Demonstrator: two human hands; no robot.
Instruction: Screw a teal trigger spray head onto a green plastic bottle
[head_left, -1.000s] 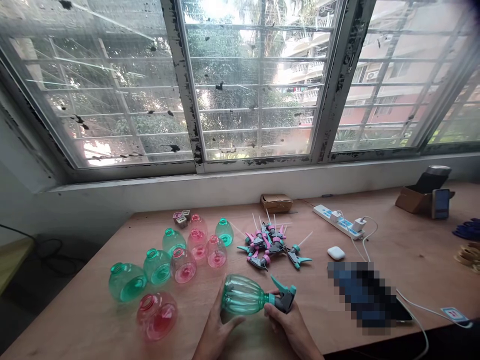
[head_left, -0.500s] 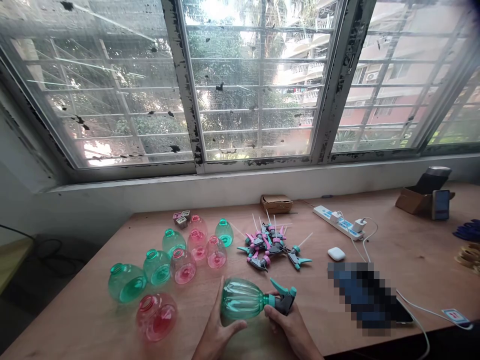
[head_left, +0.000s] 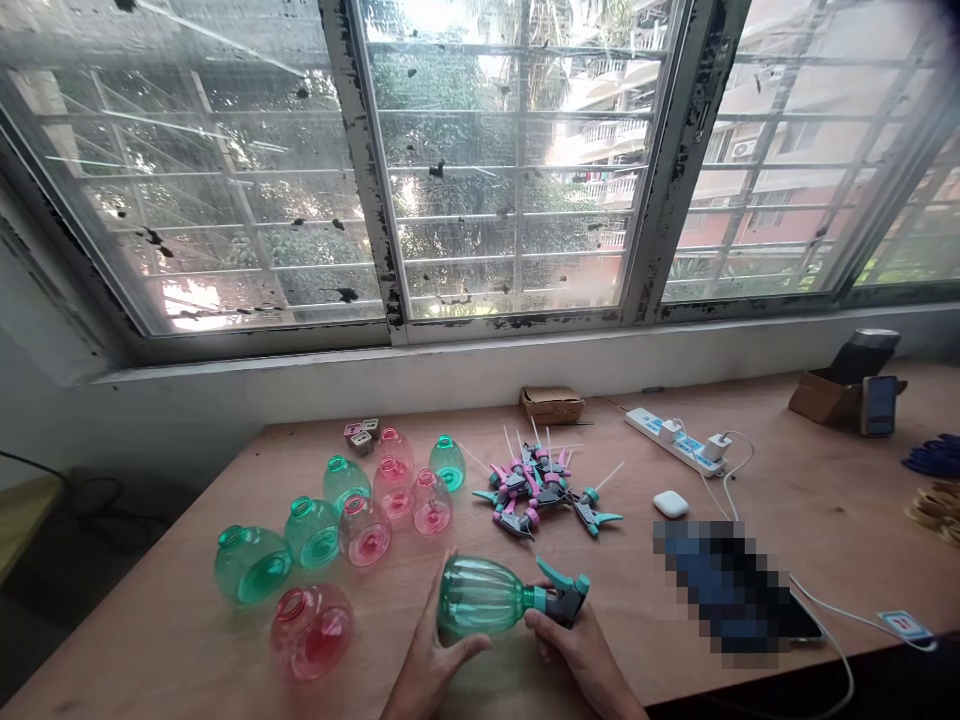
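- Left hand (head_left: pixel 429 665) cupped around the rounded base of the green spray bottle (head_left: pixel 484 597), thumb along the near side, fingers spread on the ribbed belly
- Right hand (head_left: pixel 581 655) closed around the grey-and-teal trigger head (head_left: pixel 562 598) at the neck, fingers curled, nozzle pointing away to the right
- Bottle held on its side just above the wooden table (head_left: pixel 825 520), close to the near edge
- Probably light and empty (translucent thin plastic, nothing visibly sloshing inside); likely to dent under a hard squeeze, ribs giving some purchase on an otherwise slick surface
- Best taken at two places: the broad belly for steadying, the stiff collar under the trigger for twisting
- Further out to the left, headless green and pink bottles (head_left: pixel 341 520) lying scattered, mouths facing this way
- Beyond the held bottle, a heap of loose trigger heads (head_left: pixel 536 490) with white dip tubes sticking up
- To the right, a white earbud case (head_left: pixel 671 503), a power strip (head_left: pixel 679 440) with a plugged charger, a blurred-out phone near the edge
- At the back, a small cardboard box (head_left: pixel 553 404) under the barred window
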